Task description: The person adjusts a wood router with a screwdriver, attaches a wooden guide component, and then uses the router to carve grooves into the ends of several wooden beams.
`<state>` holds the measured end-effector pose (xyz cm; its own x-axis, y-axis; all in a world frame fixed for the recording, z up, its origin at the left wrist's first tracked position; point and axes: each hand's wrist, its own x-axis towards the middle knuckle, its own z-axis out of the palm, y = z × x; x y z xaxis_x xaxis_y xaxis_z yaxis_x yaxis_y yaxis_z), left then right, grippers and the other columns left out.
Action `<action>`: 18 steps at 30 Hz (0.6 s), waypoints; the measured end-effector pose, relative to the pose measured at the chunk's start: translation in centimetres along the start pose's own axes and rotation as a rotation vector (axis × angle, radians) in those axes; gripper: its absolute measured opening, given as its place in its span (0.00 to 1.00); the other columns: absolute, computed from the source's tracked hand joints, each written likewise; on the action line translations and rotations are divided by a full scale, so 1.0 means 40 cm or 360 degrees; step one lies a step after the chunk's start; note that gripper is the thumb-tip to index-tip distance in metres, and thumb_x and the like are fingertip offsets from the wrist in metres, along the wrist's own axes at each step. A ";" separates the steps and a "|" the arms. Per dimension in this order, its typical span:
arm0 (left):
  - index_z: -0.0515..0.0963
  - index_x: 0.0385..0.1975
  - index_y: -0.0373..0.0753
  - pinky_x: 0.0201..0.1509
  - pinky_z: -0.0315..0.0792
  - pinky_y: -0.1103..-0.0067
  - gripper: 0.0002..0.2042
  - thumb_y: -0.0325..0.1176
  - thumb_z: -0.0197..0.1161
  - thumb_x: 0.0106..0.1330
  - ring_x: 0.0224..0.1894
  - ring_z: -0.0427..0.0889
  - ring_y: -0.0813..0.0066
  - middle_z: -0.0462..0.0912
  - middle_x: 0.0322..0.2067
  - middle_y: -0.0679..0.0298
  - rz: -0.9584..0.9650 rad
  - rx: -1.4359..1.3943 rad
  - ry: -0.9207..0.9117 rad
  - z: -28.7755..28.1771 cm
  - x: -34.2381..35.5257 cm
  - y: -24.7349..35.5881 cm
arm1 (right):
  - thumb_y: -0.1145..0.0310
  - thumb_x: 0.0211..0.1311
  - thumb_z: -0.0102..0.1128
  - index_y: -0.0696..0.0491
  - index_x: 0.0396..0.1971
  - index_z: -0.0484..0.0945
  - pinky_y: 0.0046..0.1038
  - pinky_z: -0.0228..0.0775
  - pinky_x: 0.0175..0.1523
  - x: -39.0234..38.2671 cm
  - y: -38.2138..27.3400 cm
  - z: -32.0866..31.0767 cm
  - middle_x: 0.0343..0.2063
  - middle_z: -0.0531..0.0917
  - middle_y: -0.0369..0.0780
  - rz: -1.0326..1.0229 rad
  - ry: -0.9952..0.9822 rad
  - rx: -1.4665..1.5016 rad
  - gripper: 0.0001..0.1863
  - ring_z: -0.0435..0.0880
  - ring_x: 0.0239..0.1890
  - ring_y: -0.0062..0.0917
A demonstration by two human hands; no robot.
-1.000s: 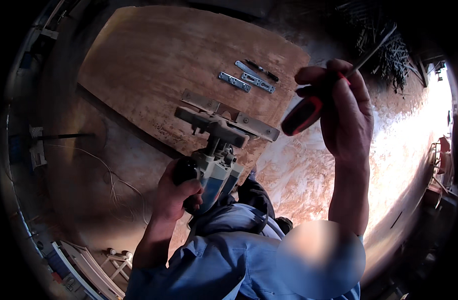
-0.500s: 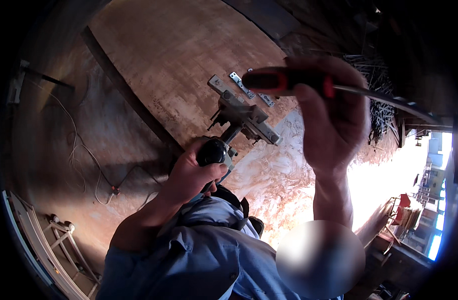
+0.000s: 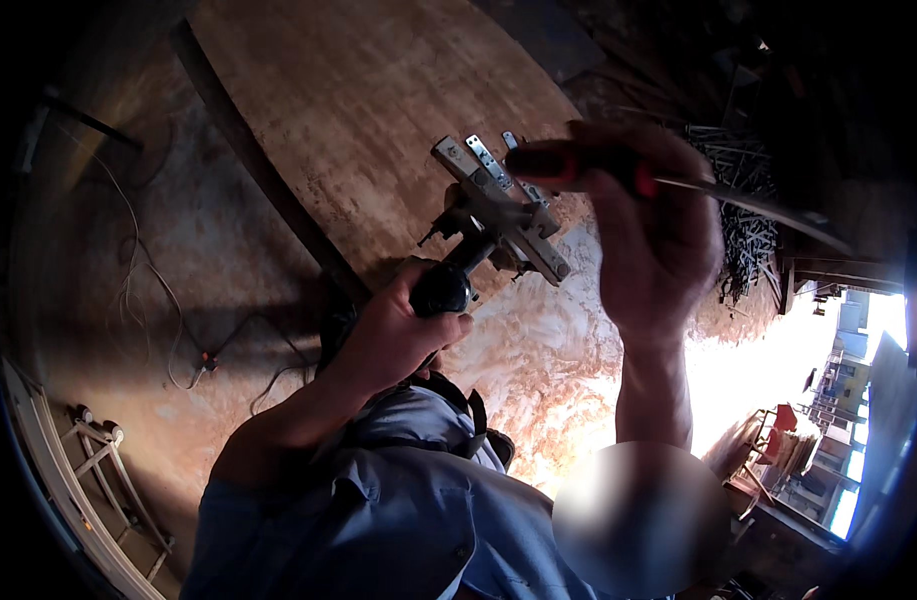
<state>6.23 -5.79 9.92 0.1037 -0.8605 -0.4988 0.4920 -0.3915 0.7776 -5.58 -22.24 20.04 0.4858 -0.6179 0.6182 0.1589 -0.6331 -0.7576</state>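
Left hand (image 3: 393,335): closed on the power tool (image 3: 478,245), long axis running up-right from the grip. Right hand (image 3: 653,235): gripping the red-handled screwdriver (image 3: 578,165), shaft pointing right, just right of the tool's metal base. Metal hinges (image 3: 486,160) lie on plywood beyond both hands.

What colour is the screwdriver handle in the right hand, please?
Red with black, gripped by the right hand: screwdriver handle, head view.

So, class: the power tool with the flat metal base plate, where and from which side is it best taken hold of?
Probably by its dark rounded body, from below, where the left hand wraps it. That end is narrow enough to close a hand around; the base plate is flat and edged. The right hand holds a red-handled screwdriver.
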 end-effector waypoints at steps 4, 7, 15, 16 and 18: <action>0.71 0.47 0.37 0.17 0.69 0.85 0.20 0.31 0.69 0.57 0.16 0.73 0.86 0.75 0.23 0.70 -0.0026 0.0016 0.0016 0.007 -0.003 -0.003 | 0.84 0.57 0.63 0.62 0.45 0.74 0.24 0.79 0.43 -0.037 0.036 -0.020 0.38 0.84 0.45 0.0147 -0.0421 -0.0622 0.15 0.87 0.41 0.27; 0.70 0.47 0.36 0.17 0.69 0.85 0.20 0.32 0.69 0.57 0.16 0.73 0.86 0.76 0.24 0.70 -0.0039 0.0055 0.0056 0.013 -0.005 -0.001 | 0.81 0.58 0.64 0.59 0.44 0.75 0.24 0.79 0.43 -0.036 0.031 -0.012 0.38 0.84 0.44 0.0115 -0.0078 -0.0129 0.14 0.87 0.40 0.27; 0.70 0.47 0.35 0.17 0.69 0.84 0.20 0.31 0.68 0.57 0.16 0.74 0.85 0.77 0.23 0.68 -0.0050 0.0031 0.0023 0.012 0.006 0.011 | 0.84 0.59 0.61 0.60 0.47 0.73 0.25 0.77 0.46 -0.037 0.019 -0.016 0.40 0.84 0.46 0.0060 -0.0053 -0.0123 0.16 0.86 0.42 0.27; 0.70 0.46 0.35 0.17 0.69 0.84 0.19 0.31 0.68 0.57 0.16 0.74 0.85 0.77 0.22 0.68 -0.0043 0.0038 0.0036 0.011 0.001 0.009 | 0.84 0.58 0.62 0.61 0.45 0.74 0.26 0.79 0.43 -0.034 0.011 0.005 0.38 0.84 0.47 0.0017 0.0217 0.0284 0.15 0.87 0.40 0.28; 0.70 0.46 0.35 0.17 0.69 0.84 0.19 0.31 0.68 0.57 0.16 0.74 0.85 0.77 0.22 0.68 -0.0079 0.0073 0.0021 0.015 0.002 0.012 | 0.84 0.58 0.62 0.61 0.44 0.73 0.26 0.79 0.43 -0.045 0.037 -0.014 0.37 0.84 0.47 -0.0060 0.0063 0.0151 0.15 0.87 0.40 0.29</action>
<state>5.95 -6.26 10.48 0.0915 -0.8356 -0.5417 0.4568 -0.4481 0.7685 -6.71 -22.32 17.92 0.4441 -0.6133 0.6532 0.2582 -0.6105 -0.7487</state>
